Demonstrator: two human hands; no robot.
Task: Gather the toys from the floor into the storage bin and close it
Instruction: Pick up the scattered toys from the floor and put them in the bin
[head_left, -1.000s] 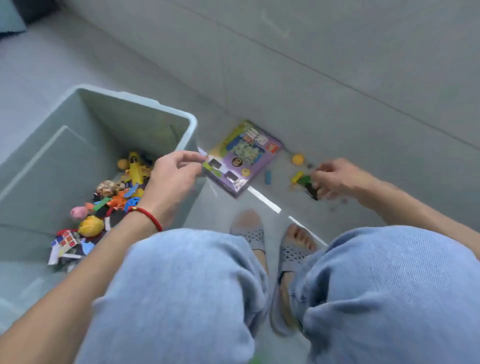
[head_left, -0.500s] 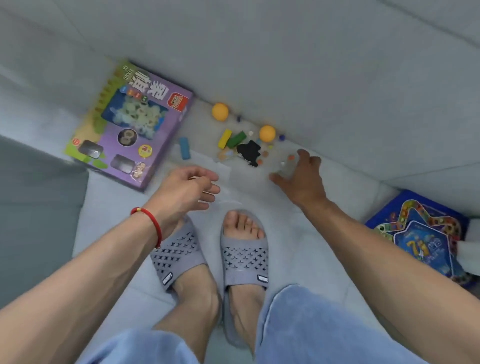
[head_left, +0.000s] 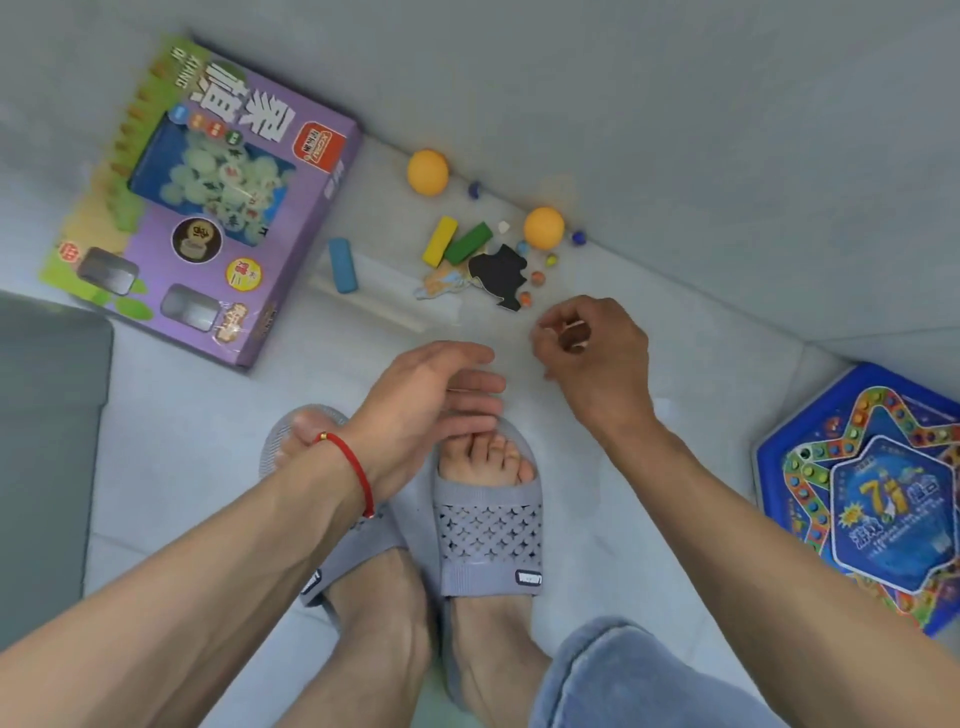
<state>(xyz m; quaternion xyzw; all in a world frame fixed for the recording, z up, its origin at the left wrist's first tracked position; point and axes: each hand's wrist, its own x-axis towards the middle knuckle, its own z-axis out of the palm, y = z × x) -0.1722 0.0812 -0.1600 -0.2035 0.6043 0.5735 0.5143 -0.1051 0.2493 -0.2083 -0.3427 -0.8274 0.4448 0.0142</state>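
Toys lie on the grey floor by the wall: two orange balls (head_left: 427, 172) (head_left: 544, 226), a yellow block (head_left: 440, 241), a green block (head_left: 467, 243), a blue block (head_left: 343, 265), a black puzzle piece (head_left: 498, 275) and several marbles (head_left: 537, 278). My right hand (head_left: 592, 358) hovers just below the marbles, its fingers curled round a small pale piece. Above my feet, my left hand (head_left: 431, 395) is held open, palm turned toward the right hand, with nothing in it. The storage bin (head_left: 52, 441) shows only as a grey edge at the left.
A purple game box (head_left: 208, 197) lies flat at the upper left, next to the bin. At the right edge a blue star-shaped board game (head_left: 872, 499) rests on the floor. My feet in grey slippers (head_left: 491, 530) stand between my arms. A wall runs behind the toys.
The view swung from the bin to the floor toys. My right hand lifted off the floor and curled its fingers. My left hand left the bin and came in beside it, opened.
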